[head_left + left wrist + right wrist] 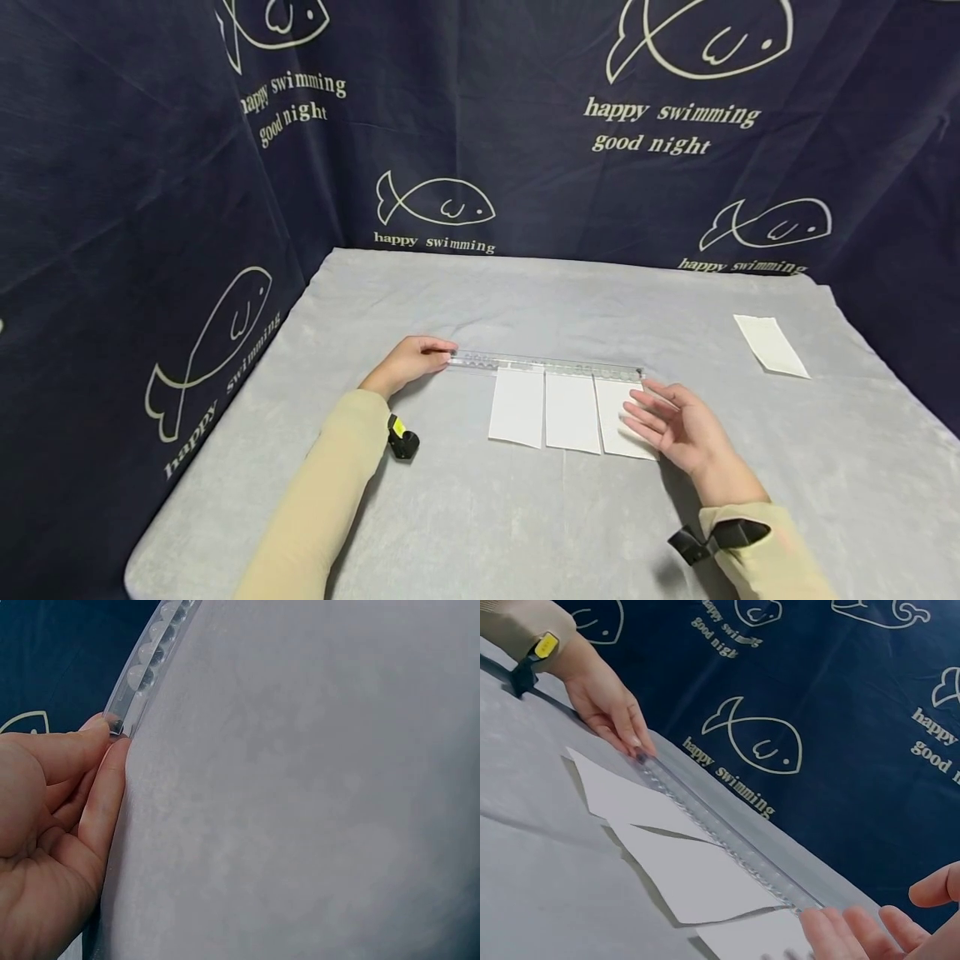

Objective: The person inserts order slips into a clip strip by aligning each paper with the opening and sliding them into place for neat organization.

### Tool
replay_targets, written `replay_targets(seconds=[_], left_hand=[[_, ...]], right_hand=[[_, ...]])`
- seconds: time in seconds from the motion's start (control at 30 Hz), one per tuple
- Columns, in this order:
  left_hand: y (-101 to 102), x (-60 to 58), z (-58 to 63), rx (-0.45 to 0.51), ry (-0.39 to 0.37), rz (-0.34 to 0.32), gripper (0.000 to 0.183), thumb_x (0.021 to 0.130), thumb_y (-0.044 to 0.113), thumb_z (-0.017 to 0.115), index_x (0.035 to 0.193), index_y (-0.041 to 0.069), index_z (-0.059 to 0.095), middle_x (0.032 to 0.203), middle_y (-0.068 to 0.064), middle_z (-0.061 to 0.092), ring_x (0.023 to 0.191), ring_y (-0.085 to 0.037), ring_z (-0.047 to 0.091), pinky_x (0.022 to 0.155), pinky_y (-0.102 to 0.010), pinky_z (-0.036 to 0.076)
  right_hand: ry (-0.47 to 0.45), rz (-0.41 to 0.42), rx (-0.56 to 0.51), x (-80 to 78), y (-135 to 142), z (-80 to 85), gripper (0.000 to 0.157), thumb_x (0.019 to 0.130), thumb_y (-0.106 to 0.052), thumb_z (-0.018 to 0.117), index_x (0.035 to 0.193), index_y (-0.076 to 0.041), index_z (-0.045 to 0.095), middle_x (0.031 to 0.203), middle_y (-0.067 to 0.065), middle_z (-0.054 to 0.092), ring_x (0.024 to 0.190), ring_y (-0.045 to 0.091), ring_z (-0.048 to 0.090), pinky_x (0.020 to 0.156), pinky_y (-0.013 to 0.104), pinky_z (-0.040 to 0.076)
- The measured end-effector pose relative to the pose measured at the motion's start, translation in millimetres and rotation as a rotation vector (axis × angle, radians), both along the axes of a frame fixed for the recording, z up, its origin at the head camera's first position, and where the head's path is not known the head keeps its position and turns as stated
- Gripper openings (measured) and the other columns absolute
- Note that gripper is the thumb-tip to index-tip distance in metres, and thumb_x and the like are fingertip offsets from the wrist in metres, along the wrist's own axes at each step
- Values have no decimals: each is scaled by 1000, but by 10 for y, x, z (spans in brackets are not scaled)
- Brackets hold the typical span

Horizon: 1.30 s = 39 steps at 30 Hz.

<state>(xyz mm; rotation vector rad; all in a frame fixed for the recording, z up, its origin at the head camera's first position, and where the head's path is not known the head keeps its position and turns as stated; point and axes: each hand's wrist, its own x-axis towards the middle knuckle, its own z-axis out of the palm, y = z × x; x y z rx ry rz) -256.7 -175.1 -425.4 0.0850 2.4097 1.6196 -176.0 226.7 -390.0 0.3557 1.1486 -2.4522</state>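
Note:
A long clear ticket rail (551, 364) with a row of clear balls inside runs left to right across the table. My left hand (412, 362) pinches its left end between thumb and fingers; the left wrist view shows the ball-filled rail end (150, 667) at the fingertips. Three white paper slips hang side by side toward me from the rail's near edge: left (516, 408), middle (573, 412), right (618, 425). Over the right slip, my right hand (686, 429) has its fingers spread near the rail's right end. Whether they touch the rail, I cannot tell.
A fourth white slip (772, 346) lies apart at the table's right side. A grey cloth covers the table (480, 517). Dark blue curtains (540, 100) with fish drawings stand behind and at the left. Both wrists wear black straps.

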Motion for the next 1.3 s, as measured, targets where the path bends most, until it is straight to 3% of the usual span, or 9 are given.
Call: replay_targets(seconds=[0.47,0.87,1.3], left_hand=[[-8,-1,-3,12,-18,12,28,89,10,64,117,10,66,121,-6,59,105,-16,54,88,-28,46],[2,-9,-31,-2,18,7,29,89,8,63,118,6,65,121,-10,59,104,-17,54,87,-27,46],[13,-8,-9,5,-1,21,28,89,7,63,116,6,66,119,-9,60,99,-15,55,83,-24,47]], right_hand=[[11,-7,-56,-107,214,-2,38,99,-12,31,92,-9,68,97,11,65,91,30,64,88,46,47],[2,-10,-159,-115,427,3,41,100,-14,28,93,-5,67,97,14,65,91,35,63,88,47,47],[-20,-36,-256,-167,668,-17,39,99,-10,30,93,0,67,96,19,65,92,38,63,91,51,44]])
